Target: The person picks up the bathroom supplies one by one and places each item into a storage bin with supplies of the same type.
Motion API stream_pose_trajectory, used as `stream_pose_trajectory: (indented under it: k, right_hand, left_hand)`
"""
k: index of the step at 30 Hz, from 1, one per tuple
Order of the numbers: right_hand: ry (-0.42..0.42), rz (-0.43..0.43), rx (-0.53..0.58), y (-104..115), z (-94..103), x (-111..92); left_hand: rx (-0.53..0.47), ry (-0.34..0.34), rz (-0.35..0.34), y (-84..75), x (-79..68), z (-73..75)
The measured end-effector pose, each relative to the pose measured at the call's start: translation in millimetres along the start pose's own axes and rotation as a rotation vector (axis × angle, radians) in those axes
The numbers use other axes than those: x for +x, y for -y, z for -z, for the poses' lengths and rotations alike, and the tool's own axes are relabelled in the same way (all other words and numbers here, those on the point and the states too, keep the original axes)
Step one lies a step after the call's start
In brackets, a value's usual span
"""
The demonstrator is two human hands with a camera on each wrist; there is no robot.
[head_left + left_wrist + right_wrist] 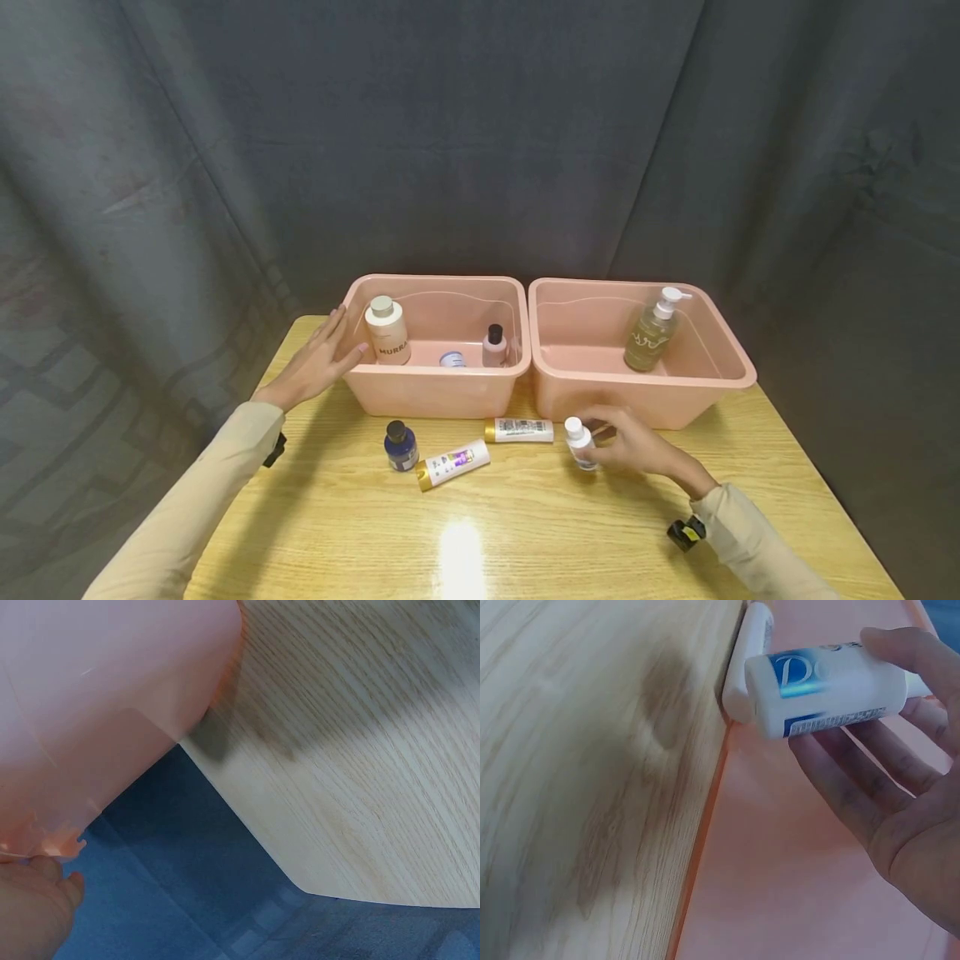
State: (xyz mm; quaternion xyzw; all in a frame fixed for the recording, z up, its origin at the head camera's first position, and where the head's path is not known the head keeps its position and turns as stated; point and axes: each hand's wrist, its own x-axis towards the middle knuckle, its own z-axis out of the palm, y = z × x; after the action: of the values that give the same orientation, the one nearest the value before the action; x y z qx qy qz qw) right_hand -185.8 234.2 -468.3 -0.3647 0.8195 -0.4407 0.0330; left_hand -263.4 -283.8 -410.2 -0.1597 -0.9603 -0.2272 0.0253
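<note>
My right hand (630,446) holds a small white bottle (580,446) between thumb and fingers, in front of the right pink bin (637,404). In the right wrist view this bottle (825,688) is tilted, with its blue-and-white label and barcode showing. My left hand (311,367) rests on the left rim of the left pink bin (427,396), fingers fairly straight. The left wrist view shows the left hand (37,907) at that bin's rim. On the table, a white tube with a gold cap (521,430) lies left of the held bottle.
A dark blue bottle (402,450) stands beside another gold-capped tube (456,463) on the wooden table (360,542). The left bin holds a large white bottle (388,333), a small jar (452,359) and a black-capped bottle (494,348). A green pump bottle (647,337) is in the right bin.
</note>
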Motion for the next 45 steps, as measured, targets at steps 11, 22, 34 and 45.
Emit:
stream_pose_trajectory:
  k: [11, 22, 34, 45]
  right_hand:
    - [-0.031, 0.024, 0.045, 9.0, 3.2, 6.5]
    - [-0.025, 0.008, 0.072, 20.7, 6.8, 16.8]
    - [-0.035, -0.002, 0.077, 42.3, 15.1, 28.3]
    - [-0.035, 0.032, 0.099, 58.9, 18.9, 47.8]
  left_hand:
    - [-0.003, 0.004, 0.005, -0.9, 0.1, 0.6]
    - [0.003, 0.0, -0.001, -0.8, 0.0, 0.7]
    - [0.002, -0.004, -0.004, -1.4, 0.0, 1.9]
    - [-0.006, -0.004, -0.006, -1.7, -0.5, 1.6]
